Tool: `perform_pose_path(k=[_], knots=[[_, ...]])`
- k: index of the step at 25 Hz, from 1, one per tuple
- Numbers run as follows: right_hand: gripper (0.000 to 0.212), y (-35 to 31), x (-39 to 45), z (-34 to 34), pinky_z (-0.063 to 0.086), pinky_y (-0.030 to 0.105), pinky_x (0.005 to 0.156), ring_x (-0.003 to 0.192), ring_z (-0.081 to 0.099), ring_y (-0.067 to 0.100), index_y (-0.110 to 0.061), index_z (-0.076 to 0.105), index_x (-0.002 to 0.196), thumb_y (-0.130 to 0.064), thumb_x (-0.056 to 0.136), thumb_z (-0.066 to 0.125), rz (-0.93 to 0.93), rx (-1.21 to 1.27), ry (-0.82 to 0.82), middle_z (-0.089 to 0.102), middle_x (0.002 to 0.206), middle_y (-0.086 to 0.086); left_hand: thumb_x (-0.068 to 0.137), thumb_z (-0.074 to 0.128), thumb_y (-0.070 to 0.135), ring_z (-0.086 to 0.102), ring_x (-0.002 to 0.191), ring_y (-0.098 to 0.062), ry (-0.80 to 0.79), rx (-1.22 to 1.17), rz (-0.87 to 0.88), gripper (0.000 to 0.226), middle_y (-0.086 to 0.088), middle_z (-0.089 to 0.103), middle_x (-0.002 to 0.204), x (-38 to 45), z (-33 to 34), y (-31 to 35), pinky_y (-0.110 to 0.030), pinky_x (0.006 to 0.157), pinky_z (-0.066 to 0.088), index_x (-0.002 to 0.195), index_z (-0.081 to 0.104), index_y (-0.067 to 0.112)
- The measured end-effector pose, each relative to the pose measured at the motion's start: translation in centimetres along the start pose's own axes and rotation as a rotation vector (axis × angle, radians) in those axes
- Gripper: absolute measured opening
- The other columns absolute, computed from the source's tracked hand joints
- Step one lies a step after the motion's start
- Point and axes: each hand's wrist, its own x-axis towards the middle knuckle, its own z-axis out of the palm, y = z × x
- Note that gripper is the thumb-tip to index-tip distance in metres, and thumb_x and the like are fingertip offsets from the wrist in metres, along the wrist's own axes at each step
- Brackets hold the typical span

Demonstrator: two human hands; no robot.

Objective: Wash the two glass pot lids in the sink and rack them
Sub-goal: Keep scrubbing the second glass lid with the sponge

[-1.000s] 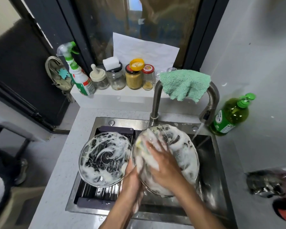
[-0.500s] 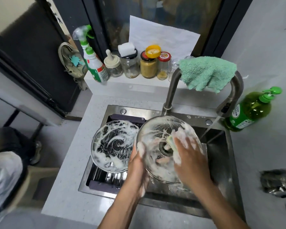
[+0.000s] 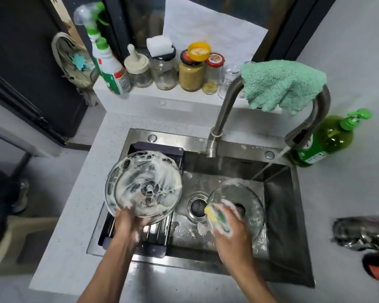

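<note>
Left hand (image 3: 127,224) clamped on near rim of soapy glass lid (image 3: 143,185), fingers curled under the edge; lid tilted up over the dark drain rack (image 3: 160,149) spanning left side of the sink (image 3: 278,217), foam streaked across the whole face, knob at centre. Right hand (image 3: 232,235) closed around yellow-green sponge (image 3: 218,217), sudsy, pressed on near-left edge of second glass lid (image 3: 239,200). Second lid low in the basin, right of the drain (image 3: 197,206), mostly clear with light foam at rim; unclear if resting on sink floor or propped. Water running from faucet (image 3: 225,110) spout into back-right corner of basin, just past that lid. Green cloth (image 3: 282,84) draped over faucet arch. Green soap bottle (image 3: 328,138) on counter right of sink
</note>
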Motion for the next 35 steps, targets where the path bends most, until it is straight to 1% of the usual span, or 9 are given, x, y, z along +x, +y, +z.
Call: perform_pose_path(k=[4,8,13,15,19,22,29,33,35], knots=[[0.049,3.9,-0.5,-0.5,0.046,0.006,0.058,0.092,0.058,-0.007,-0.037,0.064,0.123,-0.001,0.09,0.061,0.288,0.051,0.054,0.06,0.127,-0.013,0.104,0.051,0.016,0.06,0.067,-0.03,0.049,-0.15,-0.11,0.013,-0.014,0.068,0.111,3.0,0.4,-0.8,-0.049,0.072,0.061,0.114,0.06,0.012],[0.048,6.6,0.5,-0.9,0.042,0.012,0.048,0.077,0.064,0.007,-0.041,0.062,0.122,-0.004,0.091,0.06,0.42,0.084,0.092,0.066,0.112,-0.012,0.105,0.036,0.008,0.069,0.074,-0.027,0.021,-0.272,-0.229,0.022,-0.021,0.061,0.115,0.8,1.9,-1.9,-0.031,0.051,0.061,0.12,0.052,0.005],[0.041,12.2,2.9,-1.5,0.046,0.024,0.051,0.069,0.064,0.015,-0.03,0.062,0.125,-0.006,0.092,0.059,0.613,0.1,0.143,0.069,0.108,0.0,0.104,0.04,0.016,0.065,0.088,-0.028,-0.095,-0.196,-0.297,0.021,-0.013,0.065,0.104,-3.3,5.1,-5.9,-0.028,0.057,0.06,0.091,0.057,0.016],[0.041,14.6,5.5,-1.2,0.049,0.024,0.047,0.069,0.065,0.012,-0.031,0.06,0.128,-0.009,0.093,0.06,0.592,0.019,0.144,0.068,0.112,-0.002,0.104,0.041,0.017,0.066,0.085,-0.025,-0.138,-0.144,-0.29,0.02,-0.011,0.068,0.102,-3.1,6.5,-7.5,-0.025,0.055,0.058,0.098,0.061,0.016],[0.062,20.8,12.2,1.8,0.055,0.04,0.091,0.121,0.054,0.027,-0.03,0.044,0.145,-0.004,0.091,0.061,0.461,-0.357,0.036,0.043,0.15,0.0,0.105,0.042,0.024,0.077,0.083,-0.022,-0.173,0.005,-0.307,0.024,-0.009,0.078,0.104,-0.1,9.0,-12.8,-0.028,0.059,0.061,0.116,0.063,0.019],[0.08,24.4,14.9,4.2,0.051,0.045,0.1,0.138,0.037,0.033,-0.035,0.027,0.154,0.0,0.089,0.059,0.4,-0.593,-0.185,0.016,0.165,0.002,0.105,0.044,0.031,0.077,0.087,-0.023,-0.197,0.101,-0.328,0.027,-0.01,0.077,0.109,1.5,9.4,-16.1,-0.03,0.064,0.06,0.123,0.06,0.019],[0.079,24.8,16.6,3.8,0.06,0.026,0.075,0.109,0.056,0.024,-0.029,0.036,0.148,0.002,0.083,0.067,0.257,-0.753,-0.264,0.036,0.144,0.011,0.104,0.043,0.021,0.074,0.08,-0.025,-0.173,0.163,-0.291,0.022,-0.014,0.077,0.107,2.0,9.4,-17.7,-0.031,0.064,0.06,0.103,0.063,0.014],[0.068,20.6,14.0,0.2,0.051,0.022,0.079,0.099,0.059,0.021,-0.032,0.05,0.133,-0.016,0.073,0.079,0.196,-0.588,-0.235,0.043,0.131,0.0,0.097,0.061,0.021,0.07,0.088,-0.022,-0.157,0.509,-0.06,0.008,-0.007,0.075,0.108,2.0,11.1,-16.7,-0.03,0.066,0.052,0.099,0.068,0.023],[0.054,17.0,12.5,-2.4,0.045,0.02,0.073,0.086,0.057,0.013,-0.04,0.053,0.114,-0.023,0.069,0.078,0.143,-0.466,-0.226,0.046,0.115,-0.01,0.084,0.076,0.04,0.072,0.101,-0.029,-0.318,0.521,-0.088,0.035,-0.01,0.077,0.109,0.5,12.3,-15.0,-0.035,0.08,0.054,0.111,0.069,0.02]])
